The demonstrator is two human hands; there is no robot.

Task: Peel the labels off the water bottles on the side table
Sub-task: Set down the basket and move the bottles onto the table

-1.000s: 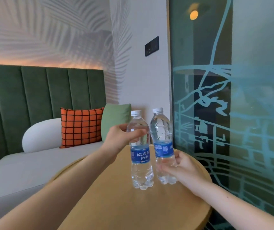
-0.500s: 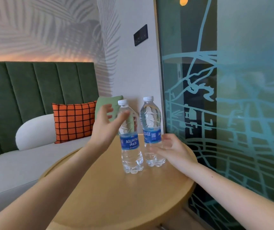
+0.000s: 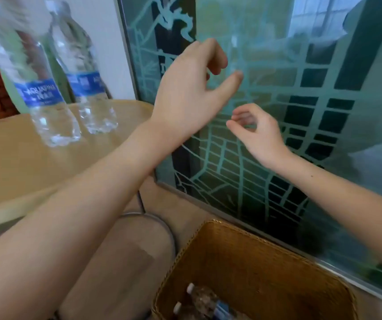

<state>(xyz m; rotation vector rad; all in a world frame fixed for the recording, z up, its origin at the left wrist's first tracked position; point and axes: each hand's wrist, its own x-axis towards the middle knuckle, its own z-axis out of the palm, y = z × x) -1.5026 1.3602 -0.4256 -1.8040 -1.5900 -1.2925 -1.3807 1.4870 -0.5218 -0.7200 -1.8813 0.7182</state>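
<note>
Head view: both hands have left the bottles. The left hand [image 3: 192, 88] and right hand [image 3: 258, 132] hang loosely curled, holding nothing, right of the counter [image 3: 23, 162]. Both water bottles [image 3: 37, 88] stand far left, labels [image 3: 39, 93] unpeeled; peeling hasn't begun.

Two clear plastic water bottles, the nearer bottle [image 3: 35, 88] left of the farther bottle [image 3: 83, 77], stand on the round wooden counter [image 3: 46, 162]. Right of the counter, a woven wicker basket [image 3: 266, 262] sits on the floor, before the frosted glass panel [image 3: 324, 112].
</note>
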